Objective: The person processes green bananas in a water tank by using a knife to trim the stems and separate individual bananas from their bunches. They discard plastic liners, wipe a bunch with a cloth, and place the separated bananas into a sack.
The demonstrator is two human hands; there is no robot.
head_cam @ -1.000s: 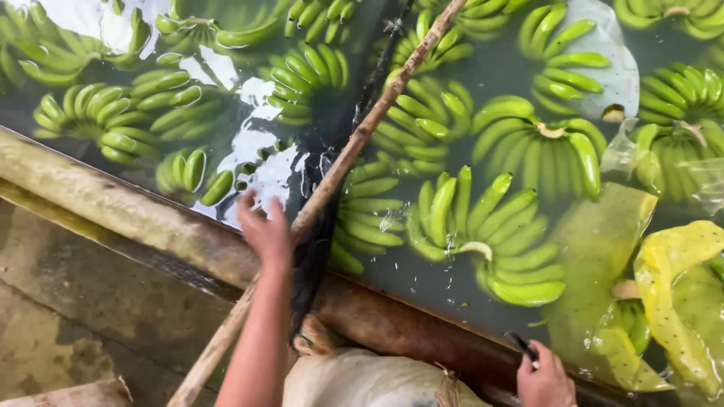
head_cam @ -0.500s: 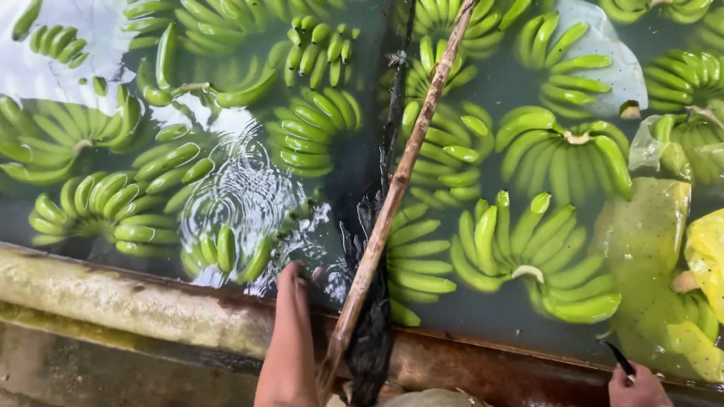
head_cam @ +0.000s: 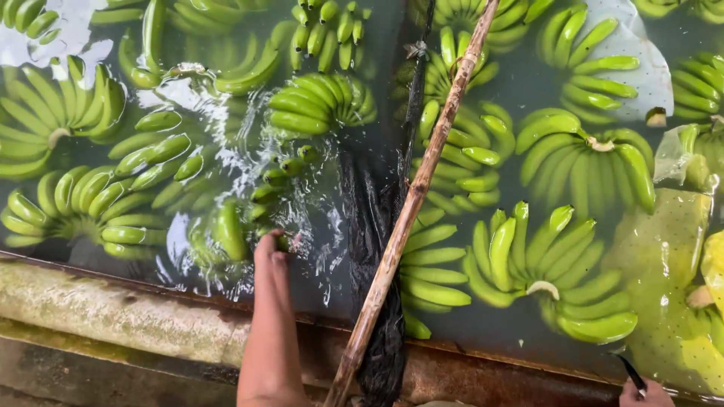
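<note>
The left hand point(head_cam: 273, 245) is seen dipped at the water's edge, fingers curled onto a small submerged cluster of green bananas point(head_cam: 226, 234) just inside the rusty tank rim point(head_cam: 483, 369). The wet fruit could be dropped or bruised. The right hand point(head_cam: 645, 393), barely visible, pinches a thin dark tool point(head_cam: 627, 371); the nearby long bamboo pole point(head_cam: 411, 200) could be knocked.

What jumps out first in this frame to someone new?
Green banana bunches floating in a water tank fill nearly the whole view. A long wooden pole runs diagonally up from the tank's rusty near rim, with dark netting hanging under it. The left hand reaches into the rippling water at a small bunch, while the right hand sits at the bottom right corner gripping a dark handle.
</note>
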